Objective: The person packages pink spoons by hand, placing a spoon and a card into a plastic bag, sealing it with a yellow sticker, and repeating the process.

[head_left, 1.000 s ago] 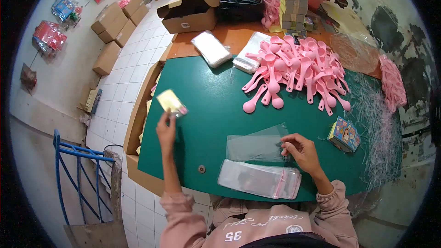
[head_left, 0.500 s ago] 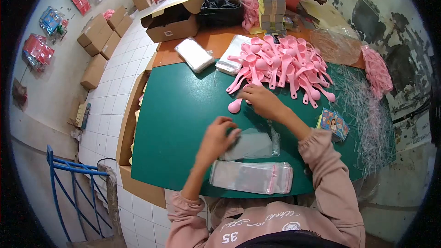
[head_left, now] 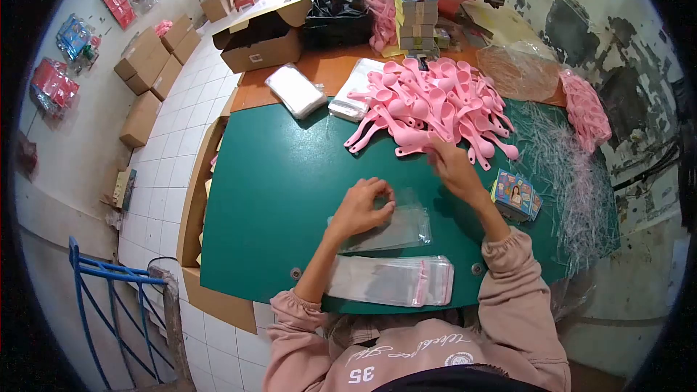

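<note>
My right hand is at the front edge of a heap of pink spoons, its fingers bent and partly blurred; whether they grip a spoon is unclear. Lower left of it, my left hand hovers over or touches a loose clear plastic sleeve, fingers curled with thumb and forefinger close together. Whatever those fingers hold, if anything, is too small to make out. Nearest my body lies a fanned stack of clear sleeves with pink strips. A stack of printed cards sits right of my right hand.
Two packs of sleeves lie at the back of the green table. Behind are an open cardboard box, a black bag and banded card stacks. Tangled clear plastic covers the right edge. A person sits far back.
My right hand has moved right, away from the spoon it was beside, which no longer lies apart at the front. My left hand has shifted slightly right, its fingers more curled. The view has shifted slightly.
</note>
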